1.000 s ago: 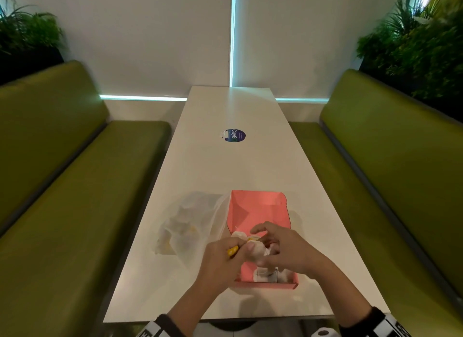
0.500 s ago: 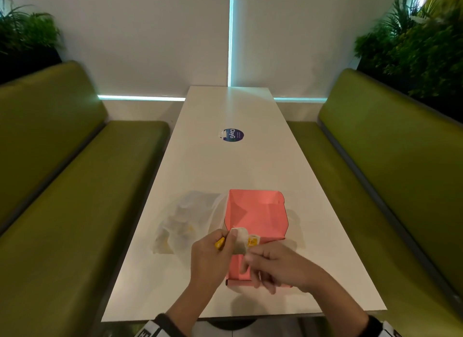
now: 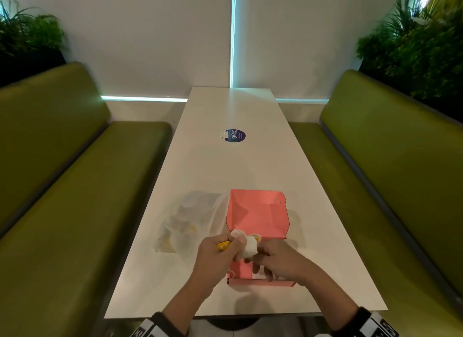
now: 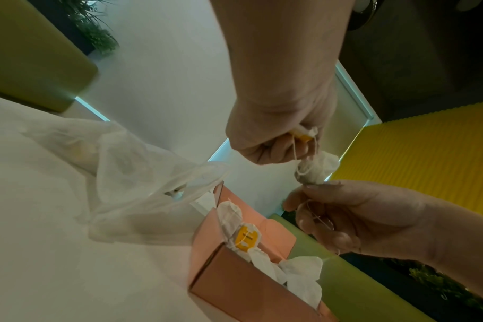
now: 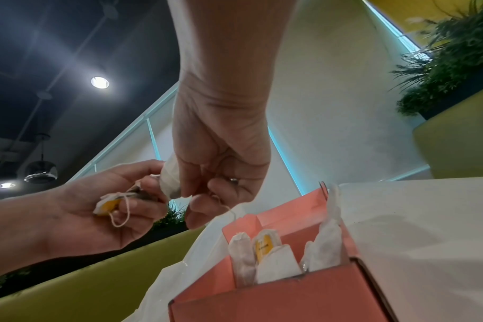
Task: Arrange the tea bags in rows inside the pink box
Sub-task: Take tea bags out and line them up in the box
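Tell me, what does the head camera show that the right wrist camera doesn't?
Only the head view shows the round blue sticker on the table. Only the right wrist view shows tea bags standing in the pink box. Both show the left hand and right hand holding a tea bag over the box.

Your long white table point(image 3: 210, 176) carries the open pink box point(image 3: 258, 216), a crumpled clear plastic bag point(image 3: 185, 221) touching its left side, and a round blue sticker point(image 3: 235, 135) well beyond them.
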`<state>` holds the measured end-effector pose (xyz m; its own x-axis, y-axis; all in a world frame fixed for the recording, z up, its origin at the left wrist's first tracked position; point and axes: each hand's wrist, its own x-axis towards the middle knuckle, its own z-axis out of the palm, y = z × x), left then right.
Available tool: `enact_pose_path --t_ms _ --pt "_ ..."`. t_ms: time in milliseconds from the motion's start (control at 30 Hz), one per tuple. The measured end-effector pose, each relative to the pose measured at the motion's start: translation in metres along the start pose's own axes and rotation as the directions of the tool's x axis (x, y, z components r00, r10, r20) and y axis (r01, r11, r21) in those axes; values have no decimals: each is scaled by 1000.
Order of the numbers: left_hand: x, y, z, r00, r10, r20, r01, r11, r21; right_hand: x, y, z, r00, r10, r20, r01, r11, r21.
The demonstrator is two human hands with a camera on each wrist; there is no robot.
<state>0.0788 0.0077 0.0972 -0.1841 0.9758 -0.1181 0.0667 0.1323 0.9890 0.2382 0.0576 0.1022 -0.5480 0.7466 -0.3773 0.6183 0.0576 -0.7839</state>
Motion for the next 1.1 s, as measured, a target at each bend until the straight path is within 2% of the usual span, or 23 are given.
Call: enact_pose_path --t_ms 167,367,533,633,833,933,1100 --pt "-3 4 0 998 -19 56 20 1000 -20 1 2 -7 1000 22 -19 -23 999 -34" --pt "-5 8 -4 984 -34 172 25 998 51 1 0 -12 1000 -14 -13 11 988 -153" --pt "-7 11 -9 969 -20 246 2 997 74 0 0 -13 996 -8 91 32 961 -275" --pt "-6 10 -12 960 2 279 -15 999 45 -2 -4 -14 987 -41 153 91 936 -339" --pt "-2 10 -23 914 28 404 -51 998 48 -3 -11 -14 980 -67 189 142 896 -421" --pt "-1 10 -24 896 24 443 -51 997 49 -2 -12 -13 978 -28 206 121 883 -454" --pt "-2 11 -24 897 39 440 -71 996 55 -3 -23 -3 944 79 321 86 879 -469"
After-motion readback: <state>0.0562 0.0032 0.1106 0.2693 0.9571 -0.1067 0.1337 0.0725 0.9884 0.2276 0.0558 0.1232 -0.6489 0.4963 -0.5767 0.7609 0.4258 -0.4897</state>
